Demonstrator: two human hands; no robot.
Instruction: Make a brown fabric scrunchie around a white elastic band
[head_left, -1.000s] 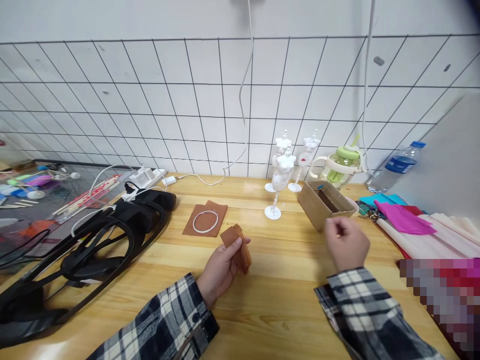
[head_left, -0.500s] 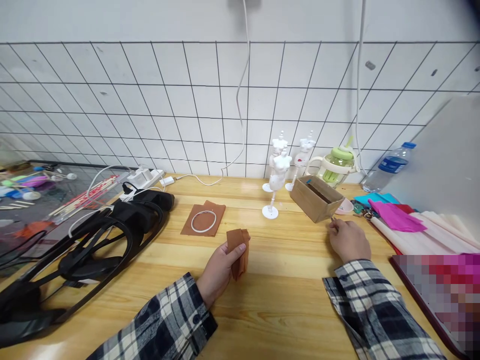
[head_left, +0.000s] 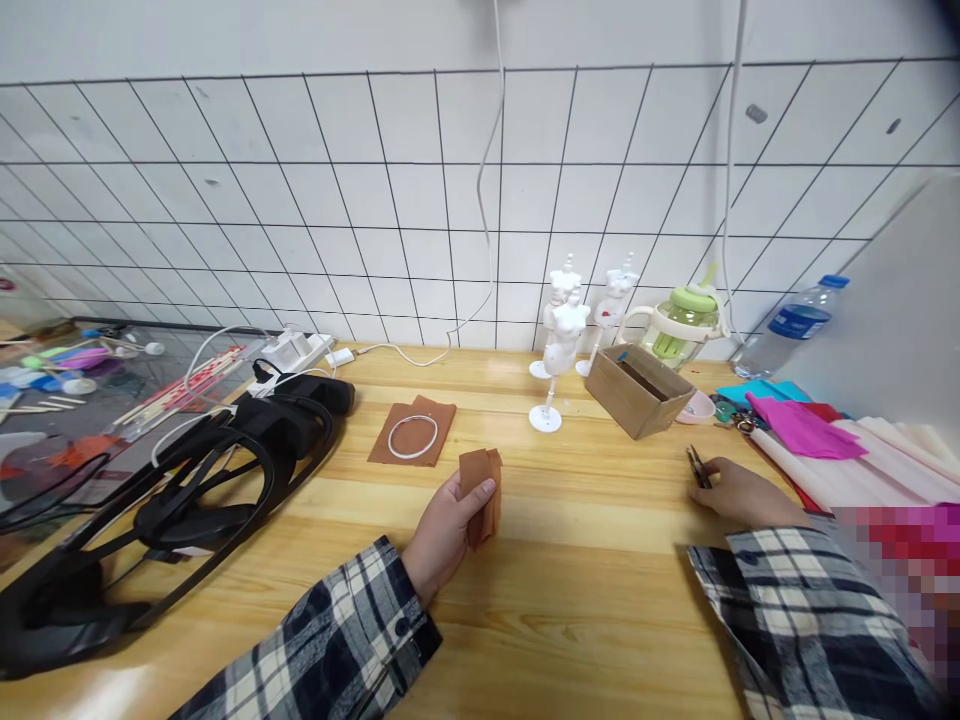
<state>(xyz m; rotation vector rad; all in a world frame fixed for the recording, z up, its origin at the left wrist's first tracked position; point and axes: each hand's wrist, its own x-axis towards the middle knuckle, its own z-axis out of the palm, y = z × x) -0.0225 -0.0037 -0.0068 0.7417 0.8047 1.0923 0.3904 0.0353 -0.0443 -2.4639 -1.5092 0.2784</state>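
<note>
Centrally, brown fabric (head_left: 478,470), pinched in left hand (head_left: 441,532)

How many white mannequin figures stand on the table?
3: front mannequin, left of the cardboard box; back left mannequin, partly hidden by the front one; back right mannequin, beside the green-lidded jug. No others show.

Brown cloth (head_left: 472,478); navy-and-cream plaid sleeves (head_left: 330,640); magenta fabric (head_left: 806,427)
</note>
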